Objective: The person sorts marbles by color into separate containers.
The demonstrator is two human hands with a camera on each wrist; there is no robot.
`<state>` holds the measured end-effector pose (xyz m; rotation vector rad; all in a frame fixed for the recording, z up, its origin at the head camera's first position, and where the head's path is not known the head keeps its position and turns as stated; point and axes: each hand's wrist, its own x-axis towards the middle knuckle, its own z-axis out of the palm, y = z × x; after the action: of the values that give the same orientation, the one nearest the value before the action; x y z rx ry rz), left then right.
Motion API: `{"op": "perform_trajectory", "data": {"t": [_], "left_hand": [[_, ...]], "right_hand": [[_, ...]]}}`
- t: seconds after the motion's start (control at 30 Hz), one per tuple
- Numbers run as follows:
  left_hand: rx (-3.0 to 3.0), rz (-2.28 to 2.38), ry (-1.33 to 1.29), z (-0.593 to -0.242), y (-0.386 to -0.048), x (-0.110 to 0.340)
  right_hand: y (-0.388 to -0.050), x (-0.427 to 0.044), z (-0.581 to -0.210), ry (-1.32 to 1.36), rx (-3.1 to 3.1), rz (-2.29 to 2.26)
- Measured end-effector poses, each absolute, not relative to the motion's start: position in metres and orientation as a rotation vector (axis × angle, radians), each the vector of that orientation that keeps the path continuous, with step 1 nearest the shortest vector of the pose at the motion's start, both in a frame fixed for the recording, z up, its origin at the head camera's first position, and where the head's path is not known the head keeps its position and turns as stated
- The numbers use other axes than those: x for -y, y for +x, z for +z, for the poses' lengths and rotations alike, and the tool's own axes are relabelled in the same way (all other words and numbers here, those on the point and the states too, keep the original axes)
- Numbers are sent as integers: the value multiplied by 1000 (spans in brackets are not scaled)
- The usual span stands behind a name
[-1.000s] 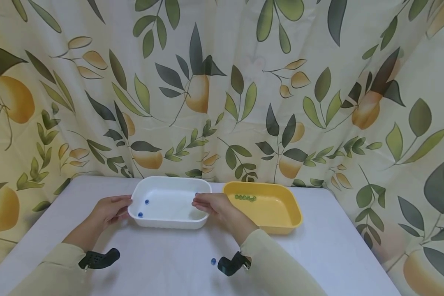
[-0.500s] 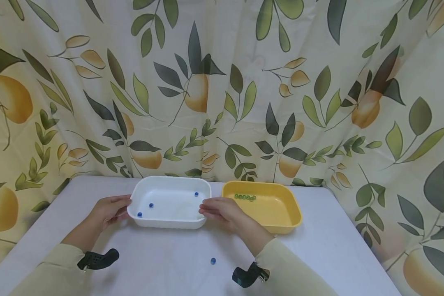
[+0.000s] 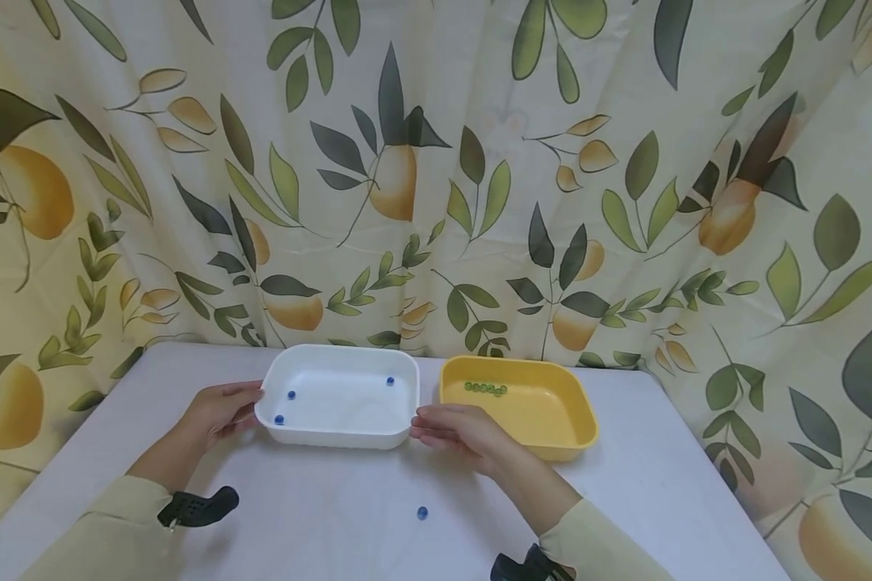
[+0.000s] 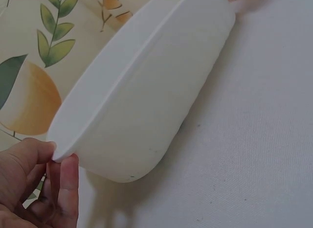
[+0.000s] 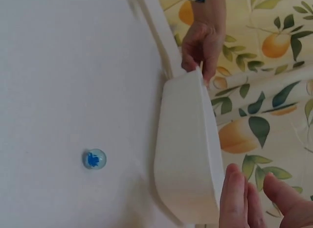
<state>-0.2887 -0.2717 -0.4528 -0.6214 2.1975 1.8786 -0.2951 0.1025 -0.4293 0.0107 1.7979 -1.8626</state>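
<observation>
My left hand pinches the left rim of a white plastic tray, thumb above and fingers below, as the left wrist view shows. Inside the tray lie a blue marble at the right and two more at the left, one marble just behind the other marble. My right hand is by the tray's front right corner, holding nothing. Its fingers are extended and the thumb stands apart in the right wrist view. A clear marble with a blue core lies on the table in front of the tray.
Right of the white tray stands a yellow tray, with several green marbles in a row near its back left. A white cloth covers the table. A leaf-and-fruit patterned curtain hangs directly behind.
My right hand has drawn back rightward from over the white tray, leaving a blue marble at its right side. A marble on the left rolled forward, then back. The left hand keeps its hold.
</observation>
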Motion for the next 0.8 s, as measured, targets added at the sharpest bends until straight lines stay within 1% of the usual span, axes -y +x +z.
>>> {"op": "perform_trajectory", "data": {"t": [0.33,0.8], "left_hand": [[-2182,1897,-633,-453,-289,271],[-2194,1881,-645,-452,-290,271]], "right_hand": [[-278,-122,-434,-3,-1780,-1846],[-261,-139,-453,-39,-1817,-1793]]}}
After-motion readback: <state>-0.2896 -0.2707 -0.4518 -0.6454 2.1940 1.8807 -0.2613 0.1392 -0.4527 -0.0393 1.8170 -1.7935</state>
